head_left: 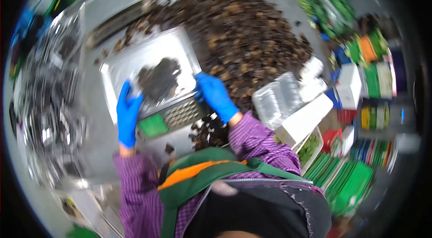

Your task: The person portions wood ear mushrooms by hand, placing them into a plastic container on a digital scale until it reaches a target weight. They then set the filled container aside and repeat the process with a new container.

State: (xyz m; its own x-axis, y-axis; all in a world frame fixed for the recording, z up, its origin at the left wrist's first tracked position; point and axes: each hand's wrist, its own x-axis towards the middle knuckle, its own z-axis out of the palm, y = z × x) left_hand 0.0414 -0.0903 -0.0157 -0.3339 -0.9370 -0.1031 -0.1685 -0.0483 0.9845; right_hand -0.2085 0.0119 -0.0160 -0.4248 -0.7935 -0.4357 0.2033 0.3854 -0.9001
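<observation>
A shiny metal tray (184, 42) sits on a scale with a green display and a keypad (182, 113). In the tray lies a heap of dark, thin pieces (159, 79), blurred, apparently in clear plastic. My left hand (128, 119), in a blue glove, is over the tray's near left part. Its thumb and forefinger are apart beside the dark heap. My right hand (217, 96), also blue-gloved, has its fingers bent round the tray's near right corner.
A large pile of brown-black pieces (238, 26) covers the metal table beyond and right of the tray. Clear plastic trays (276, 98) lie at the right beside a white box (306, 120). Stacked clear packaging (49, 103) fills the left side. Green crates (346, 184) stand at the lower right.
</observation>
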